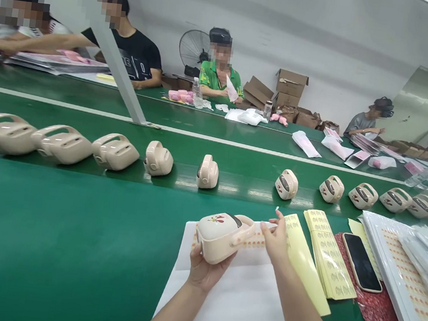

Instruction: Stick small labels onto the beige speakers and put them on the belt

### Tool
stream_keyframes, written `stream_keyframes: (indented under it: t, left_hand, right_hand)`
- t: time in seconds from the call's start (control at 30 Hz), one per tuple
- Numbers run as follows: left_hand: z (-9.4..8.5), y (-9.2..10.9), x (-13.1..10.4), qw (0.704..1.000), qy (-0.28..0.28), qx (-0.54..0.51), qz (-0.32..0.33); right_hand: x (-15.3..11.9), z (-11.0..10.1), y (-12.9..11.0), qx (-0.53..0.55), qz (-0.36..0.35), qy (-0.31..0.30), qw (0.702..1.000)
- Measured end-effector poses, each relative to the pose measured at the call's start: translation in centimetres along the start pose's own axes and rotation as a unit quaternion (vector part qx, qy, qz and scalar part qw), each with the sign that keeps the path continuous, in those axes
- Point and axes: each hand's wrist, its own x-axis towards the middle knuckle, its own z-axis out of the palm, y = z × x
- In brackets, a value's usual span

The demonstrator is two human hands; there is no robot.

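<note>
My left hand (207,270) holds up a small cream toy rice cooker (216,240), gripping it from below. It has a carry handle, a dark panel and a red printed picture on its lid. My right hand (278,237) is beside the handle, thumb and fingers drawn together. A small white bit shows at a fingertip; what the fingers pinch is too small to make out. Beneath both hands lies a white sheet (237,297) with rows of small orange stickers near its far edge, partly covered by the cooker.
More cream cookers (116,152) stand in a row along the green conveyor belt (246,179). To my right are yellow sticker sheets (329,256), a phone (362,262), red bubble wrap (381,318) and stacked sticker sheets (408,285). Several people sit across the belt, beyond a slanted post (114,51).
</note>
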Motion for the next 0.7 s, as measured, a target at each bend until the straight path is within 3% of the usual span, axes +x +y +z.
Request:
stream_keyframes:
  t: [0.1, 0.17, 0.3, 0.4, 0.47, 0.7]
  left_hand:
    - [0.7, 0.8, 0.0, 0.986, 0.051, 0.161, 0.004]
    - [1.5, 1.2, 0.0, 0.95, 0.062, 0.307, -0.005]
    - [2.5, 1.3, -0.1, 0.832, -0.029, 0.553, 0.008]
    - [2.6, 0.9, -0.2, 0.771, -0.094, 0.63, 0.01]
    - [2.5, 0.8, -0.3, 0.759, -0.109, 0.642, 0.006]
    - [2.8, 0.6, -0.6, 0.76, -0.121, 0.638, -0.014]
  right_hand:
    - [1.2, -2.2, -0.8, 0.008, -0.029, 0.006, 1.0]
    - [1.0, -3.2, -2.2, 0.02, -0.068, -0.059, 0.996]
    - [-0.7, -3.6, -4.7, 0.012, -0.089, -0.238, 0.967]
    - [-1.6, -2.9, -4.9, -0.023, -0.091, -0.296, 0.95]
    - [-1.8, -2.4, -4.6, -0.029, -0.088, -0.295, 0.951]
    - [-1.9, -2.5, -4.4, -0.051, -0.071, -0.296, 0.951]
